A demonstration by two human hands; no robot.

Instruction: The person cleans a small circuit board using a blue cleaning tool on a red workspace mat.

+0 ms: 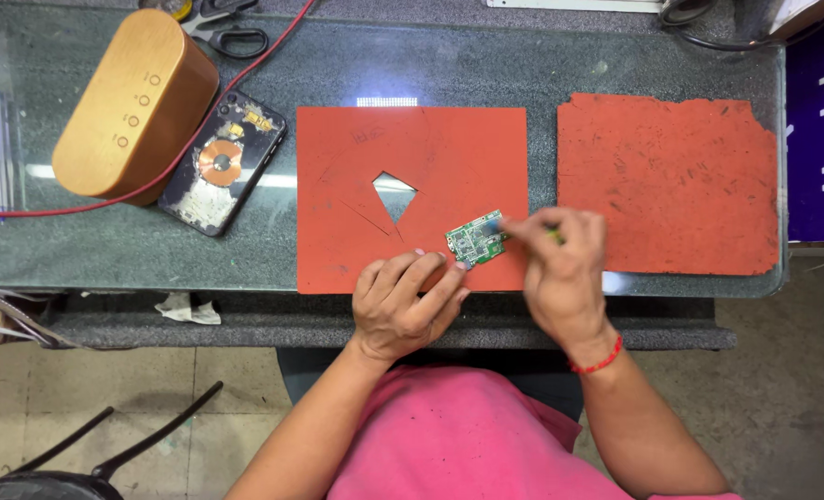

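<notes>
Small green PCB (476,239), matte orange mat (449,148)

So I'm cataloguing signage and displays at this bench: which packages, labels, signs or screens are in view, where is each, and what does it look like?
Sign: at the right edge beyond the glass table, a dark blue panel with white lettering, partly cut off.
Opened phone: left of the red mats, lying screen down, so its insides show, with a copper coil; no display visible.
Wooden speaker: far left, a rounded tan box with small round markings on top.
No packages or lit screens.
</notes>
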